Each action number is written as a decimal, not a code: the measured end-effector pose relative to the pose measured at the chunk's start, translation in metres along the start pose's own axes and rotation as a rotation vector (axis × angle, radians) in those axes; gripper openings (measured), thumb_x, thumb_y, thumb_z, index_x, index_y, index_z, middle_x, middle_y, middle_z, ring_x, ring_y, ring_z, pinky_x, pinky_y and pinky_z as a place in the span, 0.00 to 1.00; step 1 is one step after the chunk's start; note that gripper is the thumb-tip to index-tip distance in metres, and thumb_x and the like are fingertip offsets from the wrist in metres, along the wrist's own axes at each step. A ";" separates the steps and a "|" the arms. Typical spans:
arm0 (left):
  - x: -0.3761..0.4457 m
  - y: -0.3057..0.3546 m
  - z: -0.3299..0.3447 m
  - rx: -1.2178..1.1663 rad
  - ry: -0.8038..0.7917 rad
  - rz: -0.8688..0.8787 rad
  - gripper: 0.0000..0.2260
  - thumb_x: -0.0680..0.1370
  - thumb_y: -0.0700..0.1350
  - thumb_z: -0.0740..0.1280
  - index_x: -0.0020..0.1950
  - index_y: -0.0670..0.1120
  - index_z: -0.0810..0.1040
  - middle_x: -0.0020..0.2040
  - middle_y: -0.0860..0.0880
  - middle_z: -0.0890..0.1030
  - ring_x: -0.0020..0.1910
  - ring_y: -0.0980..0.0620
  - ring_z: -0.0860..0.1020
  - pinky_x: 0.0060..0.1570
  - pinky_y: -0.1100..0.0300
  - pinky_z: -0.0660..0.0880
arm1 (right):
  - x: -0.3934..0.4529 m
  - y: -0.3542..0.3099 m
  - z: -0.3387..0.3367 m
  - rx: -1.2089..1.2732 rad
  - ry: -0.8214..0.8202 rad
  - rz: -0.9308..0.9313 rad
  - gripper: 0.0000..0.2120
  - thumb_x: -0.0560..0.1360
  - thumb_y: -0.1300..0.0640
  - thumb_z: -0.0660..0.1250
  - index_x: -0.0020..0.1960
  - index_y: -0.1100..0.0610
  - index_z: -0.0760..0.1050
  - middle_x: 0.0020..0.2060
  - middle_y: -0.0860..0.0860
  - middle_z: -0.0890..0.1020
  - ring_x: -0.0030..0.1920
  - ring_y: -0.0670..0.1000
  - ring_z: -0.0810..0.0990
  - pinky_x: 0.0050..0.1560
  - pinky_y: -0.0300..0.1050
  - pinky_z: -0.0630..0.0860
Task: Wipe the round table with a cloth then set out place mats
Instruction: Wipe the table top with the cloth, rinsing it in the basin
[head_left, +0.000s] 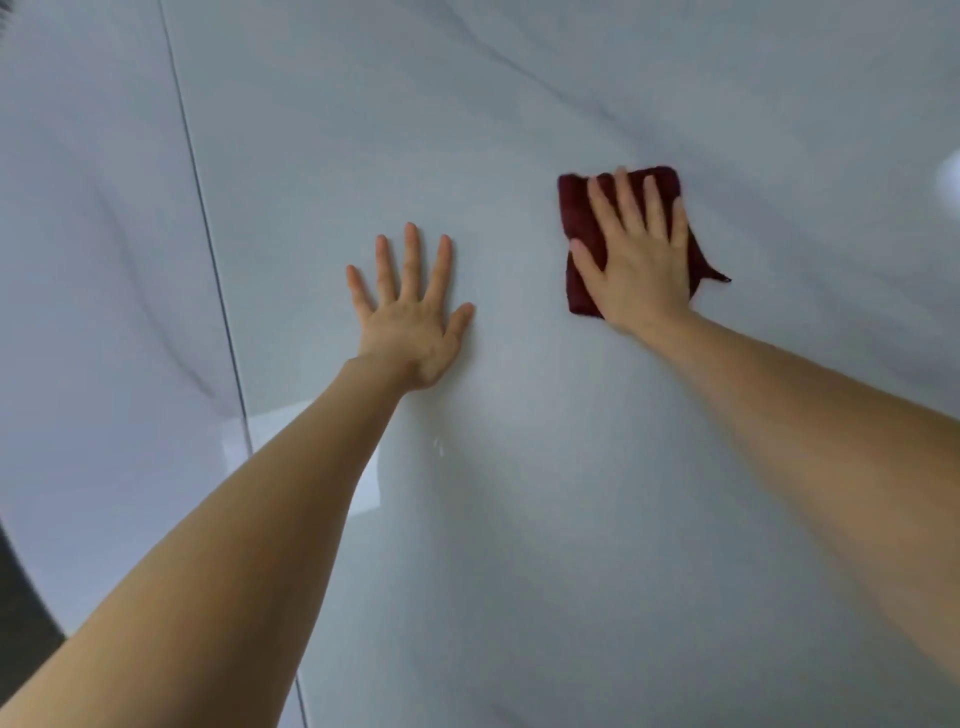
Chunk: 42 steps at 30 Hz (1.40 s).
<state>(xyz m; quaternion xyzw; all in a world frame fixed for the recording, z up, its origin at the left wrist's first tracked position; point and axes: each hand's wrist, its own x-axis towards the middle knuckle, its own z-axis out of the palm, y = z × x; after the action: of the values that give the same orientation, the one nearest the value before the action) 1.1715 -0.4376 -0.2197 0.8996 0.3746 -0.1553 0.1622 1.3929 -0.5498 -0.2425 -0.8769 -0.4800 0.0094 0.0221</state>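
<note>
Glossy pale marble-look table top (519, 130), faint grey veins and a thin dark seam running down its left side. The right hand (636, 265) lies flat with straight fingers pressing a dark red, nubby folded cloth (574, 208), which pokes out past the fingertips and both sides. Left hand (410, 317) is spread flat on bare table, holding nothing

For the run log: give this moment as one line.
stage: wiping | right hand: flat on dark red cloth | left hand: flat on table | place mats: none visible
</note>
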 end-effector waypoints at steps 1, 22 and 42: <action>0.000 0.001 0.001 0.009 0.000 0.001 0.29 0.81 0.61 0.44 0.77 0.54 0.32 0.76 0.47 0.30 0.74 0.41 0.30 0.70 0.38 0.32 | 0.016 -0.014 0.000 0.016 -0.005 0.211 0.31 0.80 0.39 0.48 0.79 0.50 0.49 0.78 0.54 0.52 0.77 0.61 0.50 0.75 0.61 0.44; -0.037 -0.021 0.018 0.015 0.000 0.064 0.29 0.82 0.59 0.44 0.77 0.51 0.34 0.77 0.49 0.32 0.76 0.45 0.33 0.73 0.45 0.33 | -0.045 -0.041 -0.004 0.022 -0.063 -0.034 0.32 0.78 0.34 0.49 0.78 0.43 0.51 0.78 0.61 0.47 0.77 0.64 0.46 0.75 0.62 0.45; -0.115 -0.038 0.044 0.120 -0.037 0.159 0.32 0.80 0.64 0.44 0.78 0.53 0.35 0.77 0.45 0.33 0.76 0.43 0.34 0.72 0.38 0.35 | -0.354 -0.179 -0.008 0.090 -0.114 0.723 0.34 0.77 0.39 0.49 0.79 0.53 0.54 0.77 0.61 0.54 0.77 0.65 0.51 0.72 0.71 0.49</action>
<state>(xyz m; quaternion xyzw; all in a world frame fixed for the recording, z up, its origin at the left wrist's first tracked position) 1.0596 -0.5018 -0.2202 0.9315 0.2889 -0.1808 0.1271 1.0518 -0.7521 -0.2277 -0.9861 -0.1389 0.0868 0.0291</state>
